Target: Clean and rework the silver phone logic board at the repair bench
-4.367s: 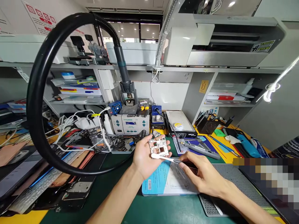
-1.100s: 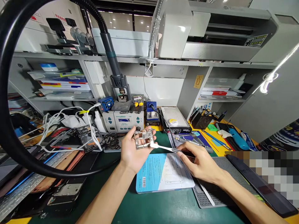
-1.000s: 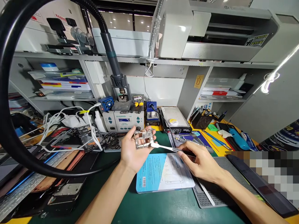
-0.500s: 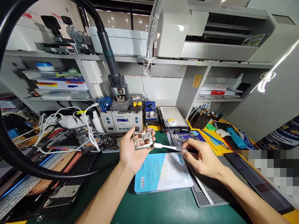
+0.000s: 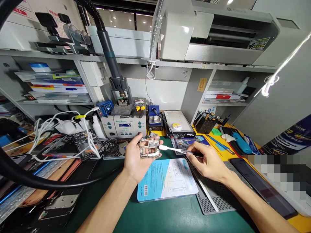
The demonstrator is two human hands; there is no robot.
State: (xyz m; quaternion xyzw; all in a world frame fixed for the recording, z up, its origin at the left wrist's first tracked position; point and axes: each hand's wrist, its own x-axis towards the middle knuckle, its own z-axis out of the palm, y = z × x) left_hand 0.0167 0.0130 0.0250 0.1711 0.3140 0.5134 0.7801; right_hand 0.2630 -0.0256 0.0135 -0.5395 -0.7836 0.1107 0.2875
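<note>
My left hand (image 5: 136, 163) is closed on a small phone circuit board (image 5: 153, 143) with cut-outs, its thumb at the board's upper left edge and its fingers behind and below it. Pinched in my right hand (image 5: 209, 161) is a toothbrush (image 5: 172, 149) with a white head and neck and a dark handle. The brush head is at the board's right edge; whether it touches I cannot tell. Below both hands, a blue and white flat package (image 5: 167, 181) lies on the green mat (image 5: 167, 216).
A hot air station (image 5: 125, 126) and a soldering iron stand (image 5: 155, 119) are behind the hands. A thick black hose (image 5: 60, 185) loops across the left, near cables and phone parts. A grey perforated mat (image 5: 211, 204) and a dark phone (image 5: 264, 189) lie on the right.
The view has shifted slightly. My left hand has tilted the board a little, and the toothbrush head has risen slightly along the board's right side. Both hands keep their hold.
</note>
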